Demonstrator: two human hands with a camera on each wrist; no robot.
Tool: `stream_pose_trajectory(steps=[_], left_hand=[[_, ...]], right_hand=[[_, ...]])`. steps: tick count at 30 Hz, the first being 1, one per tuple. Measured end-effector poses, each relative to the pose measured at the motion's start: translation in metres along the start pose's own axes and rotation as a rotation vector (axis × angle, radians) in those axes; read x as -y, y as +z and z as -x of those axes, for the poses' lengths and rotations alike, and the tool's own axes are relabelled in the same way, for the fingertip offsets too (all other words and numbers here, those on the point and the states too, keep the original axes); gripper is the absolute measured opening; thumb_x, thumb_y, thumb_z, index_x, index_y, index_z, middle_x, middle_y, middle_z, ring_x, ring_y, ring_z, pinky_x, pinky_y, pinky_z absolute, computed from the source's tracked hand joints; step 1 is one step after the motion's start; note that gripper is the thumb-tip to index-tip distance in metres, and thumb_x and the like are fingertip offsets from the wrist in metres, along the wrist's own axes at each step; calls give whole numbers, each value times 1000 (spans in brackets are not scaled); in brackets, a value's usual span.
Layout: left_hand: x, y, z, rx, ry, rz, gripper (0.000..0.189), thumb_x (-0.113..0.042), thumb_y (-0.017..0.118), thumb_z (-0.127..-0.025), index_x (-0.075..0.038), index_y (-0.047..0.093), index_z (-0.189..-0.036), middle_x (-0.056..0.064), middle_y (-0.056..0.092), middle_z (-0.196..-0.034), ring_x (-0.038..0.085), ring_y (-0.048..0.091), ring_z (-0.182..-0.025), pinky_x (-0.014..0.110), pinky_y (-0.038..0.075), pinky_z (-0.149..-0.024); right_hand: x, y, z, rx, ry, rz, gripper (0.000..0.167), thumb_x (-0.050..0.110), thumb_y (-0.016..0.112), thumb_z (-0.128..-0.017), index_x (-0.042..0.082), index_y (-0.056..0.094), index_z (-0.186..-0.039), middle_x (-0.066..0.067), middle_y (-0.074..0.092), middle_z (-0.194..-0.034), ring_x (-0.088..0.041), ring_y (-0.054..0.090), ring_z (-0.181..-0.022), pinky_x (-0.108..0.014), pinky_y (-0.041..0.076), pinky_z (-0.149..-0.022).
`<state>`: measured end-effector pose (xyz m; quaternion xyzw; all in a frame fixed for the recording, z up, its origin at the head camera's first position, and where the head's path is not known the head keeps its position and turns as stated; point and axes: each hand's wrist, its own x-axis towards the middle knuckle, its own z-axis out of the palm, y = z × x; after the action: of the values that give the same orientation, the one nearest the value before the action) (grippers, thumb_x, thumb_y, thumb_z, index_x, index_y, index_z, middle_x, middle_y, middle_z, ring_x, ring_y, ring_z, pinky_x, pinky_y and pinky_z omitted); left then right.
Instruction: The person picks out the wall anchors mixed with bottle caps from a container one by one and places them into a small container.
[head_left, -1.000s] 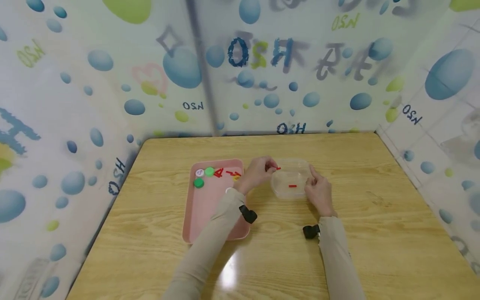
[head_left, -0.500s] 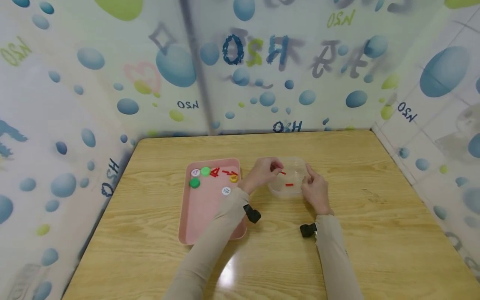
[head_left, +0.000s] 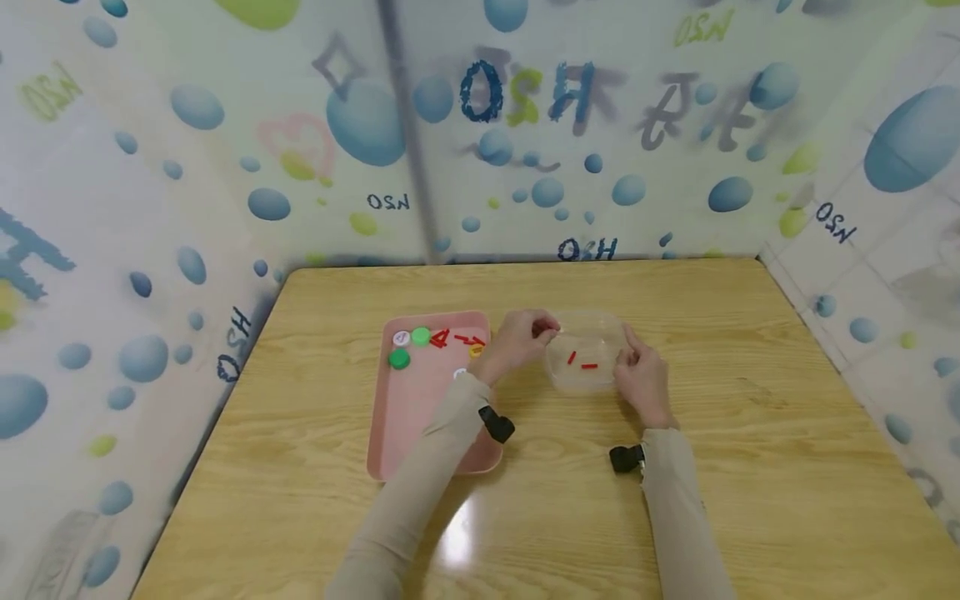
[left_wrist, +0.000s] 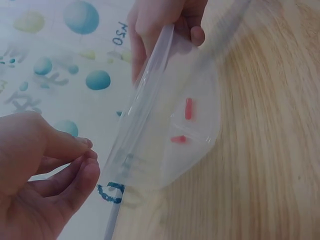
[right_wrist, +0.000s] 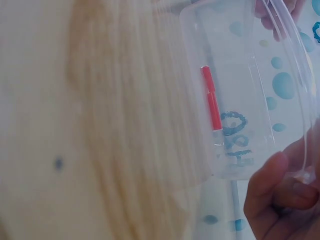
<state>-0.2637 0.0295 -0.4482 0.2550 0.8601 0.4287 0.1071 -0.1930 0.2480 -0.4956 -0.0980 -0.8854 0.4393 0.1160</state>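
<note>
My right hand (head_left: 642,379) grips the right rim of a clear plastic container (head_left: 588,337), with the thumb and fingers around its edge in the right wrist view. Two short red sticks lie in the container; one red stick (left_wrist: 188,108) shows upright in the left wrist view, and the other red stick (left_wrist: 178,139) lies crosswise below it. At the container's left rim is my left hand (head_left: 519,342). Its thumb and fingertips meet in a curl, and nothing shows between them in the left wrist view.
Left of the container, partly under my left arm, is a pink tray (head_left: 405,408). It holds green bottle caps (head_left: 400,358), white and yellow caps, and several red sticks (head_left: 439,337). The wooden table (head_left: 750,467) meets a patterned wall at the back.
My left hand has let go of a red stick, which dropped into the container beside the one lying there. My right hand keeps its hold on the rim.
</note>
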Motion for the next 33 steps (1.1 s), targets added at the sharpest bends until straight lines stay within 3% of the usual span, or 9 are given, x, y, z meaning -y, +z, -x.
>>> stream_pose_trajectory(steps=[12, 20, 33], left_hand=[[10, -23, 7, -45, 14, 33, 25, -13, 57, -104, 2, 68, -119, 20, 70, -112, 21, 62, -89, 26, 52, -75], [23, -36, 18, -100, 10, 41, 21, -13, 56, -104, -4, 69, -117, 20, 70, -115, 20, 60, -87, 25, 51, -75], [48, -60, 42, -155, -47, 102, 22, -15, 53, -106, -8, 66, -122, 21, 67, -117, 23, 59, -84, 28, 50, -72]], right_hand=[[2, -1, 0, 28, -12, 5, 53, 7, 43, -98, 4, 45, -151, 5, 31, -56, -7, 25, -48, -26, 27, -46], [-1, -2, 1, 17, -11, 18, 54, 6, 42, -97, 3, 45, -151, 4, 31, -56, -9, 25, -49, -26, 27, -46], [1, 0, 0, 10, 4, 50, 53, 7, 45, -97, 5, 47, -150, 6, 30, -57, -9, 27, -52, -28, 28, -50]])
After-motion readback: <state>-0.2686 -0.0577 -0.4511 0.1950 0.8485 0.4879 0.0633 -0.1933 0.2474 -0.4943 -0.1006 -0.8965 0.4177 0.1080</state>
